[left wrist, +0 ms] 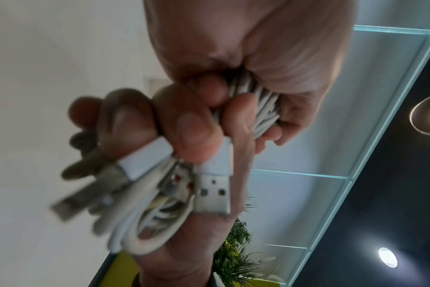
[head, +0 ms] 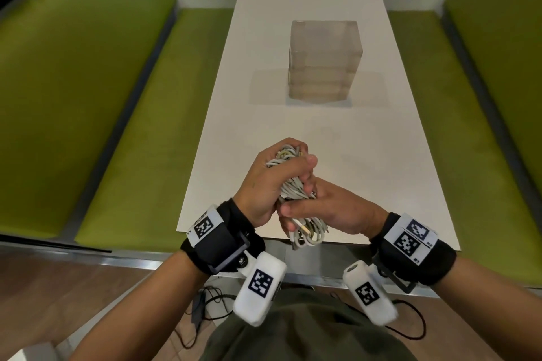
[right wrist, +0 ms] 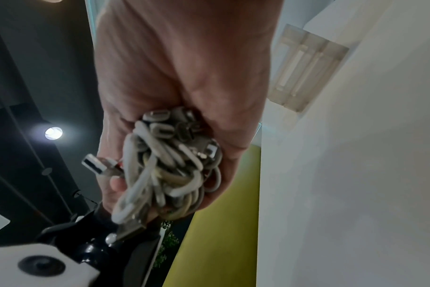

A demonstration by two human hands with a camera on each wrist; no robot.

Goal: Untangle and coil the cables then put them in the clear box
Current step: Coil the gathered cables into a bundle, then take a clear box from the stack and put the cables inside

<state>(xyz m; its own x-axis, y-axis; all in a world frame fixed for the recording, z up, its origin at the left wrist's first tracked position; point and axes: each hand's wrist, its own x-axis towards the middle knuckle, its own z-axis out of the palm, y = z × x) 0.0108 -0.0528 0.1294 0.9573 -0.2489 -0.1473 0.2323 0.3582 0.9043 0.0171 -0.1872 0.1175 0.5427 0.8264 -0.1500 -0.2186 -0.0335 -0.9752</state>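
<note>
- Both hands sit just above the near edge of the counter (head: 352,155), closed together around one bundle of white cables (head: 289,182).
- The left hand (head: 269,182) wraps its fingers round the upper part of the bundle, thumb laid across the strands; nothing about it is loose or spread.
- The right hand (head: 331,208) clasps the lower part from below and the side, so the bottom loops hang out past the near edge.
- In the left wrist view a USB plug (left wrist: 212,190) and a second, blurred plug stick out below the fingertips (left wrist: 192,134); the right wrist view shows the strands crossing each other in a knotty clump (right wrist: 165,170) with several connector ends poking out.
- The clear box (head: 324,58) stands in the middle of the counter, well apart from the hands; whether anything is in it cannot be told.
- Judgement: the bundle looks gathered but not sorted, so the step in hand is probably untangling.
- To do it well, lay the clump down on the counter instead of working in the air; that frees a hand.
- Pick one free plug, such as the USB one, and follow its strand back through the crossings, feeding the plug through loops and not pulling hard.
- Tugging on a mid-section would likely tighten the knots and strain the connector necks.
- Once a cable is free, coil it in even loops and keep it pinched so it does not spring open before it goes into the box.
</note>
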